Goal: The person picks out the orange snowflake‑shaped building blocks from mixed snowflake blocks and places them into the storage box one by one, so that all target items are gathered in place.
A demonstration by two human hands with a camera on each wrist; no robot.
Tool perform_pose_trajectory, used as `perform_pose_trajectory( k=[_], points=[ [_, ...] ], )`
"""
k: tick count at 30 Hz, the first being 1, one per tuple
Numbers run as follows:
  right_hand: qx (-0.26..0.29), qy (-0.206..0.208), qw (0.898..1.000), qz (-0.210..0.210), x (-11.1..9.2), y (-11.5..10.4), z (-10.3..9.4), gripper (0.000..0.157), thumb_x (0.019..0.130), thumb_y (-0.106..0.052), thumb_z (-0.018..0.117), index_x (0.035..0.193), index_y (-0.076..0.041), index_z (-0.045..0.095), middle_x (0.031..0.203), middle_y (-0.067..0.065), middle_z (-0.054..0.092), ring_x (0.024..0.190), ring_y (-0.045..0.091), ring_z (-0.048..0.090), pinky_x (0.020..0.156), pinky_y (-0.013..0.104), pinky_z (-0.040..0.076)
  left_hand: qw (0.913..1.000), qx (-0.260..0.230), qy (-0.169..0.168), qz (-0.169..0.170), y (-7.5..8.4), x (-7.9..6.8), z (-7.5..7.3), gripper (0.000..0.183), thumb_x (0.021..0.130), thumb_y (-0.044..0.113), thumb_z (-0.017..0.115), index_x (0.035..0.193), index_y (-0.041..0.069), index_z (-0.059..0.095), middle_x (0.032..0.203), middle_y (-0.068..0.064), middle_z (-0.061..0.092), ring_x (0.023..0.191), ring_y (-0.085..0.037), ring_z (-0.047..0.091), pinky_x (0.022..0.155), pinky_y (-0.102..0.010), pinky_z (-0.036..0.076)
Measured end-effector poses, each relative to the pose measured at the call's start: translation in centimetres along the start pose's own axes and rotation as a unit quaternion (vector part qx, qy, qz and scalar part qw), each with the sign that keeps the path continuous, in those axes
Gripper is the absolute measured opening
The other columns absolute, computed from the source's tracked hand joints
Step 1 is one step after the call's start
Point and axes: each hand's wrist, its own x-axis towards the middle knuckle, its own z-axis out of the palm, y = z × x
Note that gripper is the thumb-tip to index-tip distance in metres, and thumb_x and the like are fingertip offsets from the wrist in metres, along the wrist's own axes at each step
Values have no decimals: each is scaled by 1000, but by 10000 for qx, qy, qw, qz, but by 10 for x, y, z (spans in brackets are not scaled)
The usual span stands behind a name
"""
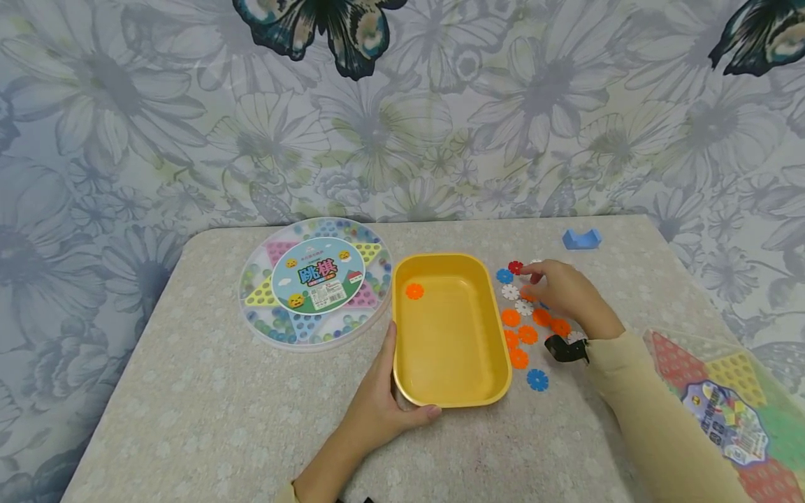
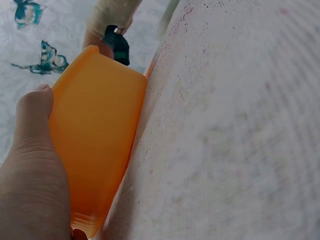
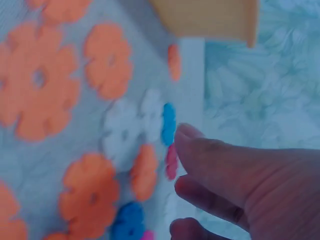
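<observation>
My left hand (image 1: 383,405) grips a yellow plastic tray (image 1: 409,391) at its near left corner, with the thumb along the front and the fingers at the left side. One orange flower-shaped disc (image 1: 414,291) lies inside the tray. To the right of the tray, my right hand (image 1: 566,297) reaches over scattered discs, its fingertips right at a red flower-shaped disc (image 1: 515,267). In the right wrist view, thumb and fingers are parted, and the red disc (image 3: 171,161) shows just beyond the thumb. A blue disc (image 1: 505,276) and white discs (image 1: 511,292) lie beside it.
Several orange discs (image 1: 527,334) and a blue disc (image 1: 537,380) lie along the tray's right side. A round marble board game (image 1: 317,283) lies left of the tray. A blue block (image 1: 581,239) stands at the back right; a clear patterned package (image 1: 723,412) lies at the right edge.
</observation>
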Motion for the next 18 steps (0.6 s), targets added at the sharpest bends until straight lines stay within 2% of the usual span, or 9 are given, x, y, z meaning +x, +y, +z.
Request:
perform_pose_trajectory(
  k=[3, 7, 13, 18],
  points=[
    [56, -150, 9997, 188, 1, 12, 6, 51, 95, -30, 67, 138, -6, 57, 121, 17, 62, 95, 28, 59, 85, 44, 54, 10000, -3, -2, -3, 0, 0, 0, 132, 68, 58, 85, 160, 30, -6, 167, 10, 11, 151, -16, 26, 119, -49, 30],
    [95, -112, 9996, 224, 1, 20, 12, 50, 94, -30, 68, 137, -5, 59, 124, 17, 61, 109, 32, 57, 98, 53, 51, 10000, 14, 9, 8, 0, 0, 0, 132, 68, 57, 85, 160, 30, -6, 167, 9, 11, 151, -16, 26, 119, -50, 31],
    [296, 53, 9992, 245, 1, 24, 16, 40, 94, -28, 68, 127, -5, 64, 124, 16, 60, 108, 32, 56, 98, 54, 49, 10000, 15, -6, 12, 1, 0, -1, 132, 69, 57, 85, 160, 31, -7, 167, 10, 10, 151, -16, 26, 119, -50, 31],
    [478, 173, 9986, 157, -1, 25, 17, 31, 94, -26, 69, 118, -7, 59, 116, 15, 60, 101, 31, 54, 91, 48, 50, 10000, -12, -19, -39, 1, 0, -1, 132, 68, 58, 85, 160, 32, -7, 167, 10, 10, 151, -15, 24, 119, -49, 30]
  ],
)
